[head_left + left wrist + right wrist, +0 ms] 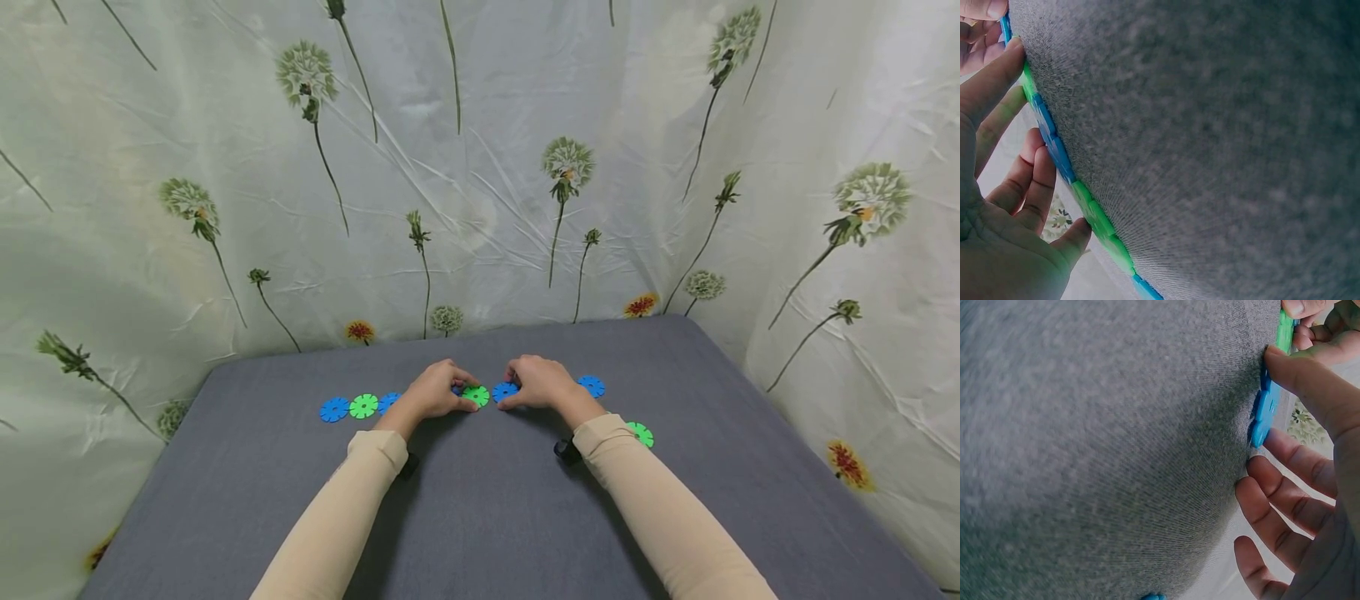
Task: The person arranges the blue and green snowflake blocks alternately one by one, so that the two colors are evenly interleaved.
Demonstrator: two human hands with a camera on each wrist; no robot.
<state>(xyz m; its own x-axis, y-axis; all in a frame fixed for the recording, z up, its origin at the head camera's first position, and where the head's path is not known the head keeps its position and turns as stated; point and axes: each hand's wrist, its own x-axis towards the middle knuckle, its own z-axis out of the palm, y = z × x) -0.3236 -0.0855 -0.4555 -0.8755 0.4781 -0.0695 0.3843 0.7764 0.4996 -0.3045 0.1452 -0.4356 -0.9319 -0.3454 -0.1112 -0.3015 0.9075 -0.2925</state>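
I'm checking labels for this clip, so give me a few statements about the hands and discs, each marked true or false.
1. The left hand pinches a green disc. True.
2. The right hand holds a green disc. False: it pinches a blue disc.
3. In the head view, the leftmost disc is blue. True.
4. The table cover is bright red. False: it is gray.
5. The right sleeve partly hides another green disc in the head view. True.
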